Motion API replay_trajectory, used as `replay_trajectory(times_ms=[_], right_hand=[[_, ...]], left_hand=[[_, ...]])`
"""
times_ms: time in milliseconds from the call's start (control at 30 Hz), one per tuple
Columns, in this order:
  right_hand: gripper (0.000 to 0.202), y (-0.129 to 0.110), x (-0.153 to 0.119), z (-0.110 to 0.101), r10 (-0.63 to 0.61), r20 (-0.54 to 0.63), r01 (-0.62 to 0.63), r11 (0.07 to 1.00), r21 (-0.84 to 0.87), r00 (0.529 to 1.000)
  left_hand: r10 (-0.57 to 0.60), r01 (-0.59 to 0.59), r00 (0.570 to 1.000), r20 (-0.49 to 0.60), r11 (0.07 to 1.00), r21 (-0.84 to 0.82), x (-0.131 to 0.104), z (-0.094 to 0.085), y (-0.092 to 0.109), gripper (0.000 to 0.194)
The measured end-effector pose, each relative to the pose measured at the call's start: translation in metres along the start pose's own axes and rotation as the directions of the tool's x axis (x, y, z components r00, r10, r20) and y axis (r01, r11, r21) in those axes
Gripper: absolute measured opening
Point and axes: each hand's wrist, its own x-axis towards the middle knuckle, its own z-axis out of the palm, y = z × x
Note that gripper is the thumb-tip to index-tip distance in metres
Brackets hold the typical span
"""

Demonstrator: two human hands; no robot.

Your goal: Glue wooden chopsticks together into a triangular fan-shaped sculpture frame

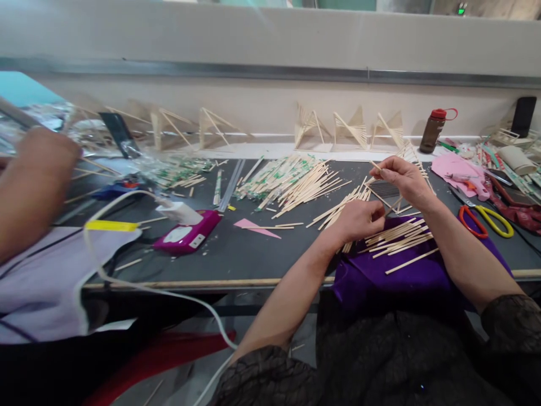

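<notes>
A small frame of thin wooden sticks (385, 192) stands between my hands over the table. My right hand (403, 177) is closed in a pinch on a wooden stick (375, 166) at the frame's upper side. Lower down, my left hand (359, 221) has its fingers curled together at the frame's near edge; what they grip is mostly hidden. Under both hands, loose wooden sticks (397, 241) lie across a purple cloth (380, 276) at the table edge. More bare sticks (338, 208) lie left of the frame, partly behind my left hand.
Several finished-looking stick models (349, 128) line the wall. Wrapped chopsticks (279, 177) are heaped mid-table. Scissors (486, 217) and a pink glue gun (469, 180) lie right, near a bottle (434, 132). A magenta power strip (188, 232) and another person's blurred arm (36, 180) are left.
</notes>
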Motion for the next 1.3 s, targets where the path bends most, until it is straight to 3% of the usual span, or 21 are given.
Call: replay_trajectory(times_ms=[167,300,400,533,633,767,933,1067,1167,1300], right_hand=[[0.021,-0.004,-0.002,-0.003,0.02,0.016,-0.019,0.998,-0.062,1.0],[0.021,0.001,-0.003,0.005,0.051,0.048,-0.048,0.997,-0.063,0.998],[0.019,0.006,-0.003,0.01,0.059,0.069,-0.056,0.997,-0.045,0.996],[0.011,0.01,-0.002,0.013,0.087,0.085,-0.085,0.996,-0.028,0.993],[0.008,0.01,-0.002,0.013,0.092,0.094,-0.09,0.996,-0.028,0.991],[0.009,0.009,-0.002,0.013,0.083,0.097,-0.081,0.996,-0.024,0.992],[0.01,0.011,-0.003,0.015,0.084,0.107,-0.08,0.996,-0.045,0.991],[0.011,0.013,-0.003,0.015,0.082,0.109,-0.074,0.995,-0.073,0.991],[0.012,0.011,-0.004,0.015,0.078,0.103,-0.073,0.996,-0.047,0.992],[0.016,0.012,-0.003,0.017,0.09,0.079,-0.096,0.992,0.084,0.993]], left_hand=[[0.032,-0.038,0.994,0.103,0.998,0.051,0.0,0.01,0.01,0.014],[0.019,-0.024,0.995,0.099,0.998,0.058,0.003,0.011,0.015,0.013],[-0.12,0.121,0.993,-0.011,0.986,0.114,0.003,-0.007,-0.005,0.017],[-0.396,0.433,0.896,-0.2,0.879,0.199,-0.002,-0.034,-0.051,0.024],[-0.49,0.516,0.856,-0.165,0.824,0.233,-0.004,-0.035,-0.072,0.013],[-0.512,0.53,0.848,-0.136,0.821,0.212,-0.003,-0.024,-0.074,0.014],[-0.527,0.544,0.834,-0.161,0.836,0.079,-0.001,-0.022,-0.074,0.016],[-0.555,0.54,0.807,-0.203,0.832,-0.128,-0.002,-0.03,-0.082,0.017],[-0.588,0.498,0.779,-0.22,0.792,-0.353,-0.003,-0.037,-0.085,0.006],[-0.594,0.38,0.784,-0.181,0.69,-0.616,-0.003,-0.043,-0.081,0.018]])
